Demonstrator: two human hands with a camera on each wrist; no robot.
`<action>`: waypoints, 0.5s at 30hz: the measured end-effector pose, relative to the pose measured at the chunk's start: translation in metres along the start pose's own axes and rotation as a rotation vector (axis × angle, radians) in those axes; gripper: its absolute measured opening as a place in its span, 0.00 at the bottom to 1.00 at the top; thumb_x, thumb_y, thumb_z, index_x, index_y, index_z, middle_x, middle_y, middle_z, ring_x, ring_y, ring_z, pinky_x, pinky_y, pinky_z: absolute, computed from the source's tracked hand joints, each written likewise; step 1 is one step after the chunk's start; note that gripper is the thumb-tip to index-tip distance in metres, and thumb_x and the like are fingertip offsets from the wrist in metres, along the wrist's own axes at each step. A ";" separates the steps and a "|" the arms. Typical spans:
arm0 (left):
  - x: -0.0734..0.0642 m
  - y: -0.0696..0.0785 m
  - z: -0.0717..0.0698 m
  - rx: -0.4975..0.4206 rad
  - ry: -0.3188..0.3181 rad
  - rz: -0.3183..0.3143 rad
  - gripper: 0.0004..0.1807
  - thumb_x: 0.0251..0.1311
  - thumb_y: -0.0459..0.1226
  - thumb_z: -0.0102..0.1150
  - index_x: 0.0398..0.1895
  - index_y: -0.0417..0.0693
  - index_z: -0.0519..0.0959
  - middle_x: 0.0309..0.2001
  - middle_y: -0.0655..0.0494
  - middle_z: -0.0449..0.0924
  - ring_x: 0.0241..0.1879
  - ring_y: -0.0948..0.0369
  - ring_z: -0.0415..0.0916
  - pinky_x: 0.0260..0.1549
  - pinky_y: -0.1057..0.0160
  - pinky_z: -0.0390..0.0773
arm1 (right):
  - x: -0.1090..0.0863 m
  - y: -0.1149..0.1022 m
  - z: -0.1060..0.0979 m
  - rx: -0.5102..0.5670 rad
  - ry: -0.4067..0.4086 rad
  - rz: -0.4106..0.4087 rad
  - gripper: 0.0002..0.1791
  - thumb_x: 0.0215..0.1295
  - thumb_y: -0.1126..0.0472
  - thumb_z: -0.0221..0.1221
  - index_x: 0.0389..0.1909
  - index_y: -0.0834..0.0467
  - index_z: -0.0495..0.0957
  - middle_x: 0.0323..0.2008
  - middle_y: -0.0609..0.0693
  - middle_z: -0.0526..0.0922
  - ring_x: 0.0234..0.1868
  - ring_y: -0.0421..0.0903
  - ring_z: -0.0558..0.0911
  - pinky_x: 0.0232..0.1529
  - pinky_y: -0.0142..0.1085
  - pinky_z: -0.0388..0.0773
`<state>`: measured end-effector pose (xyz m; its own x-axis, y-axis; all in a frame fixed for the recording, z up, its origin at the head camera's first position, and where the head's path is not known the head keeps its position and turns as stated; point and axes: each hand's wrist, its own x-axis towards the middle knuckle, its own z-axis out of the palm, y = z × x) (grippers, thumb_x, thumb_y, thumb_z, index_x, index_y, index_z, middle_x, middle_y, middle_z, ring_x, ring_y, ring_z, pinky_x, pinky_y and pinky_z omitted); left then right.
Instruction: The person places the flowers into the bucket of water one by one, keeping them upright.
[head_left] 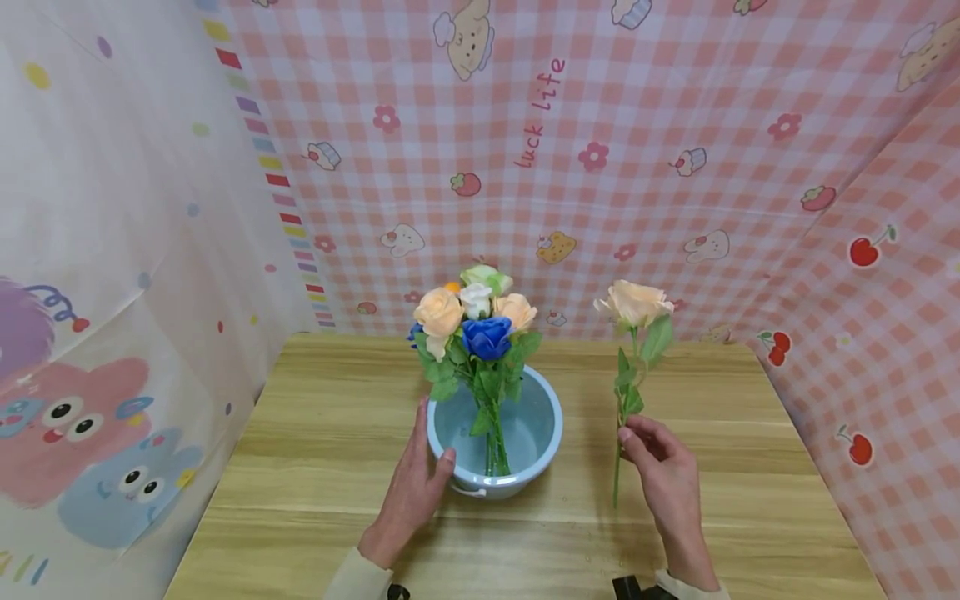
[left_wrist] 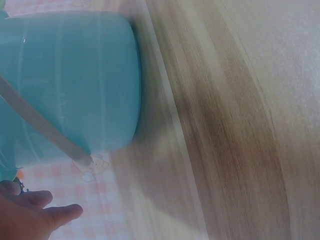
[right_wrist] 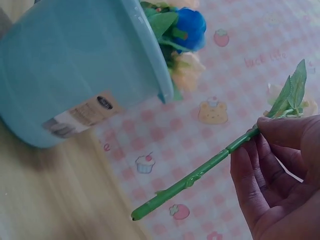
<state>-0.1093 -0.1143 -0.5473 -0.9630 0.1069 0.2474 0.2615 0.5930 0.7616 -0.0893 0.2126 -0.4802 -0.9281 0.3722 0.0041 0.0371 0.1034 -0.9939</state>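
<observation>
My right hand (head_left: 663, 467) pinches the green stem of a peach artificial rose (head_left: 636, 303) between thumb and fingertips, holding it upright to the right of the bucket. In the right wrist view the stem's cut lower end (right_wrist: 135, 216) points toward the bucket side. A light blue bucket (head_left: 557, 417) stands on the table with several artificial flowers leaning in it: peach, white, pale green and a blue rose (head_left: 487, 337). Against the bucket's left side rests my left hand (head_left: 416, 492), fingers extended along the outer wall and thumb at the rim.
The wooden table (head_left: 322, 467) ends at a pink checked cloth backdrop (head_left: 637, 100) behind and at the right. A white printed cloth (head_left: 150, 208) hangs at the left. The bucket's handle (left_wrist: 42, 125) hangs down its outside, and a paper label (right_wrist: 82, 114) is on its wall.
</observation>
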 end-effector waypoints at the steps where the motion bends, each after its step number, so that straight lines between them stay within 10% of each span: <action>1: 0.000 0.000 0.000 0.000 -0.001 -0.001 0.45 0.77 0.52 0.45 0.86 0.52 0.35 0.84 0.49 0.40 0.79 0.44 0.49 0.72 0.41 0.58 | 0.000 -0.002 0.001 0.004 0.000 -0.006 0.14 0.71 0.66 0.65 0.53 0.69 0.82 0.37 0.44 0.86 0.39 0.39 0.85 0.40 0.31 0.86; 15: 0.000 -0.001 -0.001 -0.003 0.000 -0.002 0.45 0.76 0.53 0.45 0.86 0.52 0.36 0.84 0.50 0.40 0.79 0.45 0.49 0.73 0.42 0.57 | 0.000 -0.028 0.016 0.076 -0.004 -0.112 0.11 0.69 0.72 0.63 0.50 0.70 0.84 0.37 0.42 0.86 0.39 0.41 0.86 0.40 0.32 0.86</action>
<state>-0.1099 -0.1153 -0.5474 -0.9634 0.1056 0.2463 0.2600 0.5907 0.7638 -0.0962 0.1953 -0.4545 -0.9262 0.3589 0.1154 -0.0952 0.0737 -0.9927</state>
